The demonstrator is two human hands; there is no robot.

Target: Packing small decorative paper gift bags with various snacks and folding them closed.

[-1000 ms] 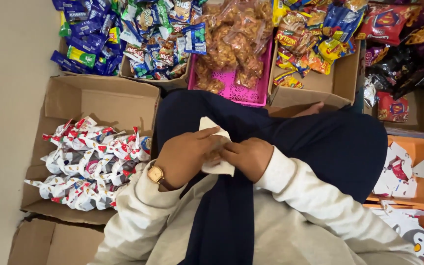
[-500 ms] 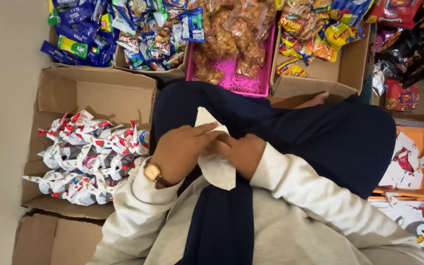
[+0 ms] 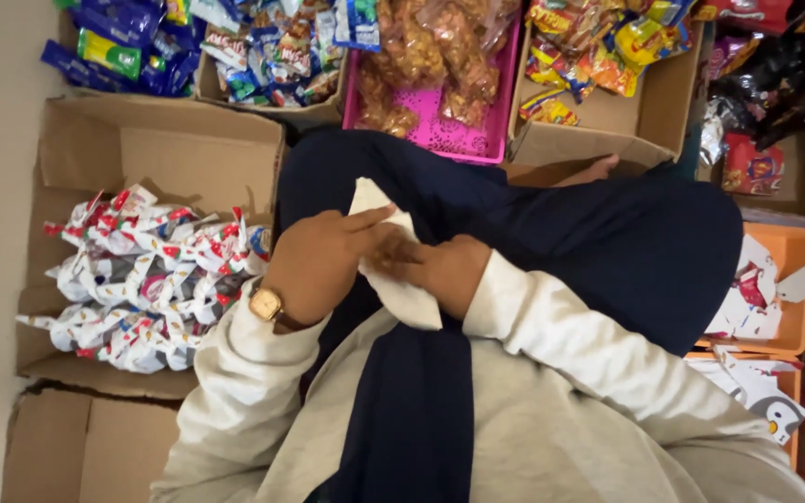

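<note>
White paper piece (image 3: 393, 270) lies on lap over dark blue skirt (image 3: 552, 233), pinched between both hands. Left hand (image 3: 314, 261), wristwatch (image 3: 266, 304) on wrist, fingers extended across paper's upper part. Right hand (image 3: 435, 270) grips paper's middle, fingers curled. Cardboard box (image 3: 160, 149) of red-white folded packets (image 3: 142, 279) just left of lap. Pink basket (image 3: 449, 135) of snacks beyond knees.

- A small shop's stock corner or home packing spot for snacks; which of the two cannot be told.
- Open cardboard box (image 3: 156, 154) filled with folded white-and-red paper packets (image 3: 142, 279).
- Pink plastic basket (image 3: 449, 135) of bagged fried snacks (image 3: 430, 56).
- More boxes of bright candy packets (image 3: 607, 47) and blue wrappers (image 3: 132, 47), all crowded on the floor.
- Orange trays (image 3: 780, 279) with paper cut-outs.
</note>
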